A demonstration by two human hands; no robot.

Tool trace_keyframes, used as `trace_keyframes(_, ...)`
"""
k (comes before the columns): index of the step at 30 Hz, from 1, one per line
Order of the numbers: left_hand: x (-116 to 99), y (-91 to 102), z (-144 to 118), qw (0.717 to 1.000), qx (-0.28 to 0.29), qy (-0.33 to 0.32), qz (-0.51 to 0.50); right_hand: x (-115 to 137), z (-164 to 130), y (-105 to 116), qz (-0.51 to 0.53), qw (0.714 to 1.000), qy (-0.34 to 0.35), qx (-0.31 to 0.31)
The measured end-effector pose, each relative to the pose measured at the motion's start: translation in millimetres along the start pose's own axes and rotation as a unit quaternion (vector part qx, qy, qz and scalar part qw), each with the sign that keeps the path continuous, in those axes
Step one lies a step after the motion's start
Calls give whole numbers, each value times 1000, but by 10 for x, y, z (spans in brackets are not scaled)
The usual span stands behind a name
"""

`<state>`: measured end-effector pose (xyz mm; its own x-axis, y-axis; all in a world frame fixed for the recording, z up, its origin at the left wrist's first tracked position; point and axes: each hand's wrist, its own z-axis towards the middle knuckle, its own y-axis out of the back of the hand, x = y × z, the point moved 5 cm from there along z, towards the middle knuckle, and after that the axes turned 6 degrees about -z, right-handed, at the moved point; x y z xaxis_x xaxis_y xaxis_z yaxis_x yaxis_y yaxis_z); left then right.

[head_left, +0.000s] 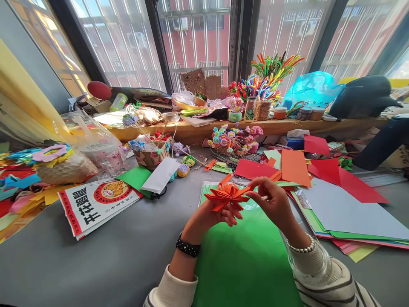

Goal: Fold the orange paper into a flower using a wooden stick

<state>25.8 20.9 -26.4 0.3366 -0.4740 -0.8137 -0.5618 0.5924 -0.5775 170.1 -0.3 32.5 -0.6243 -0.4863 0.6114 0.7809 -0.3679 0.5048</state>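
Note:
An orange folded-paper flower with many pointed petals is held up above a green sheet. My left hand supports it from below, palm up, its thumb hidden behind the petals and its fingers curled under them. On the flower's right side, my right hand pinches the tip of an orange petal between thumb and forefinger. Something small and white shows by the curled fingers of that hand; I cannot make out what it is. A strip of orange paper sticks up behind the flower.
Stacked coloured paper lies to the right, with red sheets and an orange sheet behind. A printed paper bag is on the left. Small paper flowers and a cluttered sill line the back.

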Motion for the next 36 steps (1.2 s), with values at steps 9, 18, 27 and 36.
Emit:
trace_keyframes(9, -95, 81, 19, 979, -197, -43, 40, 103, -22, 13, -37, 996, 78, -18)
trace_keyframes(18, -102, 81, 17, 961, -244, -33, 129, 165, -42, -136, -15, 989, 130, 65)
trace_keyframes(27, -165, 65, 41, 970, -190, -147, 42, 174, -40, -129, -42, 994, 98, 13)
trace_keyframes(36, -278, -25, -103, 825, -271, -333, 368, 119, -48, -75, -49, 996, 55, -45)
